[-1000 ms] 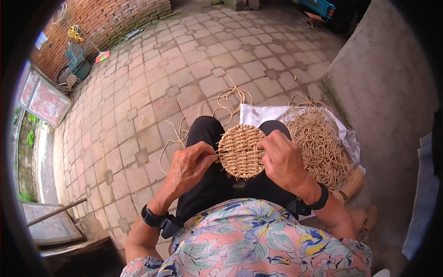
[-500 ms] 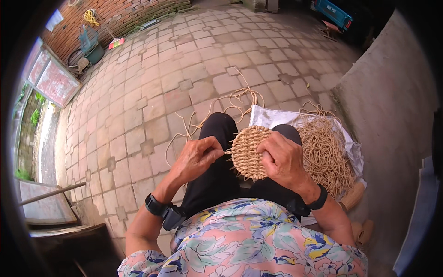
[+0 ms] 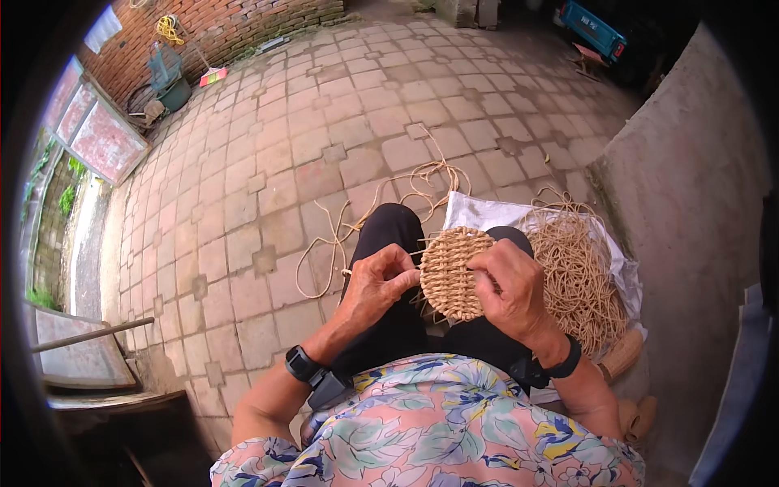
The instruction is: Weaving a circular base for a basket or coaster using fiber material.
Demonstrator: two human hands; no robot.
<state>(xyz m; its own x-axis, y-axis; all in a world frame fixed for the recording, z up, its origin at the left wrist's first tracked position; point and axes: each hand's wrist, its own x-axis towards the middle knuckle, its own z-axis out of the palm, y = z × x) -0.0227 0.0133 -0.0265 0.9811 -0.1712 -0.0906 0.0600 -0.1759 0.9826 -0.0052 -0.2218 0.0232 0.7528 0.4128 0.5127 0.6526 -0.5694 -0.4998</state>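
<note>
A round woven straw mat (image 3: 454, 276), thick with twisted rows, is held up over my knees. Short stiff strand ends stick out along its left rim. My right hand (image 3: 513, 292) grips the right part of the mat, fingers curled over it and hiding that edge. At the left rim, my left hand (image 3: 380, 280) is closed in a pinch around straw cord, its thumb against the mat; its fingertips partly hide the cord. More straw cord (image 3: 329, 243) trails in loops over the paving beyond my left knee.
A big tangled heap of straw cord (image 3: 576, 268) lies on a white sheet (image 3: 479, 213) by my right leg. Woven straw pieces (image 3: 621, 355) rest near it. A concrete wall (image 3: 690, 154) rises at right. Farther off are a bucket (image 3: 174, 96), a broom (image 3: 213, 76) and a blue vehicle (image 3: 595, 26).
My left hand has come in from the left, from pulling a strand out to touching the mat's rim. The mat and my right hand have shifted slightly right and down in the picture.
</note>
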